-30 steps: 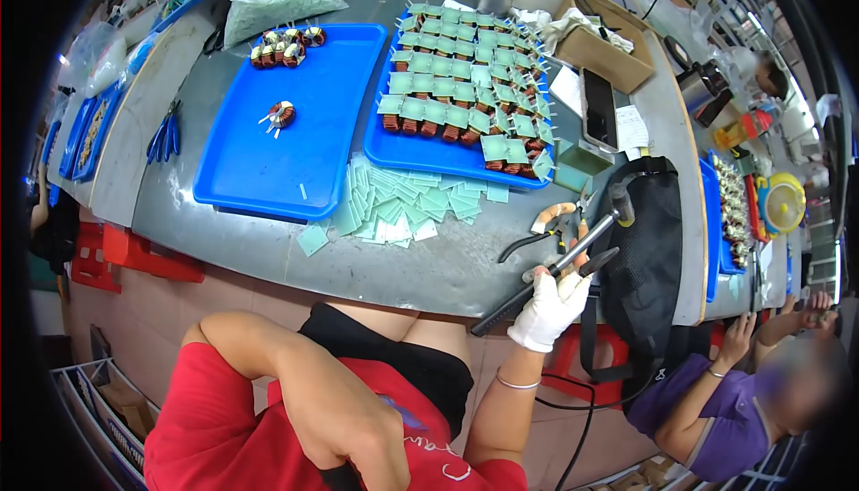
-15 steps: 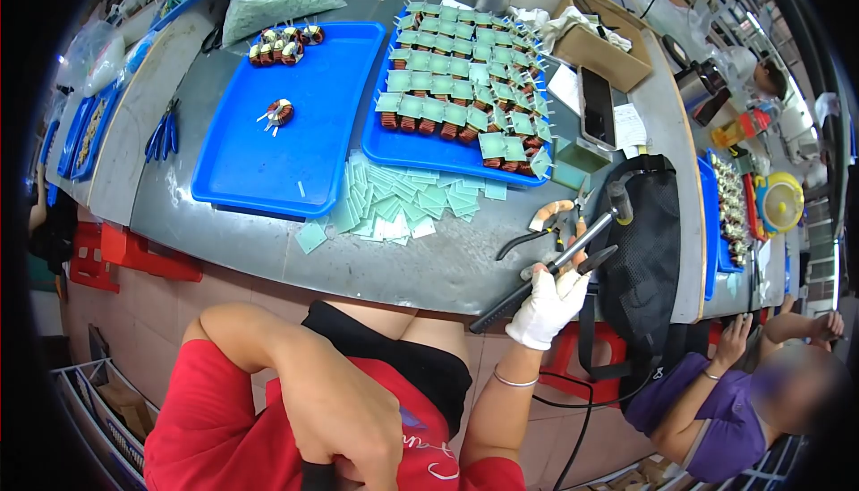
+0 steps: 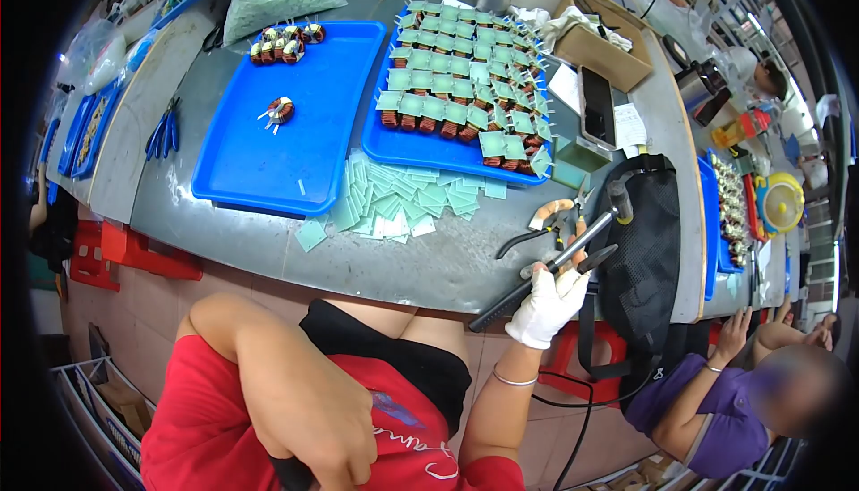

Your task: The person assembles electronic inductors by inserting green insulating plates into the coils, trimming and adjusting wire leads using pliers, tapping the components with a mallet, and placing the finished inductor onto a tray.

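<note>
My bare left hand (image 3: pixel 329 433) is bent in against the front of my red shirt, fingers curled down. A dark piece shows beside it, but whatever the fingers hold is hidden. At the table's front edge, my right hand (image 3: pixel 546 312) wears a white glove, its fingers closed about the black grip of a hammer (image 3: pixel 586 242) whose metal head points away to the right. Behind the glove lie cutting pliers with orange-wrapped handles (image 3: pixel 548 214) and black-handled pliers (image 3: pixel 523 241). A dark pointed tool tip (image 3: pixel 598 258) sticks out past the fingers.
One blue tray (image 3: pixel 268 169) holds several wound copper coils; another blue tray (image 3: pixel 420 153) carries rows of coils topped with green plates. Loose green plates (image 3: pixel 385 200) lie in front. A black bag (image 3: pixel 640 249), a phone (image 3: pixel 597 111) and a seated co-worker (image 3: pixel 707 410) are on the right.
My left hand has moved a little left and down across the shirt. My right hand and the hammer stay put. The co-worker's hands have shifted slightly.
</note>
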{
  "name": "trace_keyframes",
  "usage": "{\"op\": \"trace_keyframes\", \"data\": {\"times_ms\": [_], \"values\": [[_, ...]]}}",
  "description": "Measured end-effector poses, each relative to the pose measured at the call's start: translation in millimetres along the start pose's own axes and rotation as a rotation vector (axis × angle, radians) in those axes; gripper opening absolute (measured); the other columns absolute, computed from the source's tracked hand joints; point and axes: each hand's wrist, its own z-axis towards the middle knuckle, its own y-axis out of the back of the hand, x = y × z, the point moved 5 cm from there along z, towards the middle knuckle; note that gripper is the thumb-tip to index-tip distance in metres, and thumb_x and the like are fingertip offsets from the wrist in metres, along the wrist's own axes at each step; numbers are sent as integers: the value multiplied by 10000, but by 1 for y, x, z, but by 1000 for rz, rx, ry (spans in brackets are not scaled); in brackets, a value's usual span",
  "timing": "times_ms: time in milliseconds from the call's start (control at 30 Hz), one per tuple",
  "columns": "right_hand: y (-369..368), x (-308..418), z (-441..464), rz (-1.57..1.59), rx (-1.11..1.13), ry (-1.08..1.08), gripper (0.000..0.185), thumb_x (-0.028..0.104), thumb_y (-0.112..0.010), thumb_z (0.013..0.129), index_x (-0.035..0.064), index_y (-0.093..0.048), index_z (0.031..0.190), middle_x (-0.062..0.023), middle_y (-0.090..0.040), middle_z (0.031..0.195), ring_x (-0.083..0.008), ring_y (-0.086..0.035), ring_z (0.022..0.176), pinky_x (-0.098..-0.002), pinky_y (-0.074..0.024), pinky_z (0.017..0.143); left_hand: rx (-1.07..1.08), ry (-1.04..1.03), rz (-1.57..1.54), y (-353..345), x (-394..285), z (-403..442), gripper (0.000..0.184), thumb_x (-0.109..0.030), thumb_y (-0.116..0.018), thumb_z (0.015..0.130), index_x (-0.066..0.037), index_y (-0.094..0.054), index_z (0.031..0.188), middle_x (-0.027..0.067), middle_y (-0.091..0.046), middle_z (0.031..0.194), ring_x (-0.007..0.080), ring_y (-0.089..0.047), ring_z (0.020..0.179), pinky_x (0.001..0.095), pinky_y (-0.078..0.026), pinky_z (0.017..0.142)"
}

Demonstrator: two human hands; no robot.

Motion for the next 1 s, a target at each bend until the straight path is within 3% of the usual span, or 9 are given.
{"op": "trace_keyframes", "data": {"times_ms": [67,133,367,433,667,733,867,933,1000], "values": [[1,-1,0,14,4,-14,598,-138,-526,756,11,-421,1326,-49,-516,1000,-101,-512,795,-217,-474,673,-18,-6,100,0,-4,-3,164,-136,-573,862,9,-554,937,116,-525,871,270,-563,835,371,-483,601],[3,-4,0,11,22,-10,595,-119,-574,752,-25,-438,1324,-104,-532,1246,-97,-521,821,-216,-471,710,-53,-53,128,0,-7,-5,163,-125,-568,858,15,-573,942,104,-514,858,248,-556,824,343,-489,601],[3,-6,0,11,45,-48,601,-127,-565,747,-26,-434,1324,-92,-544,1193,-95,-527,813,-217,-475,705,-50,-41,144,-1,-11,-2,150,-95,-565,826,27,-580,913,103,-514,855,243,-547,799,342,-488,604],[0,-1,1,8,1,-7,585,-116,-549,760,7,-426,1318,-48,-512,983,-101,-513,779,-224,-477,662,-112,-24,139,-2,-9,-2,151,-95,-577,805,26,-576,896,97,-513,851,236,-547,796,339,-486,600],[3,-5,1,7,36,-43,586,-121,-539,764,9,-423,1324,-64,-520,1020,-109,-520,813,-222,-478,675,-146,12,181,-5,-7,-6,164,-73,-594,752,20,-560,882,92,-501,839,224,-543,794,326,-481,569],[3,-5,1,-17,17,-28,600,-136,-532,737,-17,-421,1315,-125,-485,1340,-108,-536,860,-230,-488,716,-158,24,192,-4,-8,-7,183,-72,-601,717,19,-555,869,91,-487,833,226,-536,801,322,-481,551],[3,-4,2,-20,23,21,601,-136,-532,737,-18,-422,1315,-128,-476,1351,-113,-532,874,-235,-489,717,-144,-28,183,-5,-9,-5,209,-81,-607,689,29,-540,853,99,-466,829,234,-529,805,322,-480,534],[4,-6,1,11,48,-33,638,-166,-496,756,25,-398,1357,-60,-496,1186,-117,-521,890,-218,-480,705,-154,-49,173,-3,-10,-3,227,-88,-609,670,35,-526,842,111,-442,831,243,-520,799,321,-475,514],[2,-4,1,20,32,-37,642,-167,-495,754,25,-396,1358,-64,-493,1205,-117,-520,895,-218,-480,707,-180,-44,181,-3,-10,-1,232,-84,-606,663,36,-516,840,112,-430,830,243,-514,792,319,-470,503]]}}
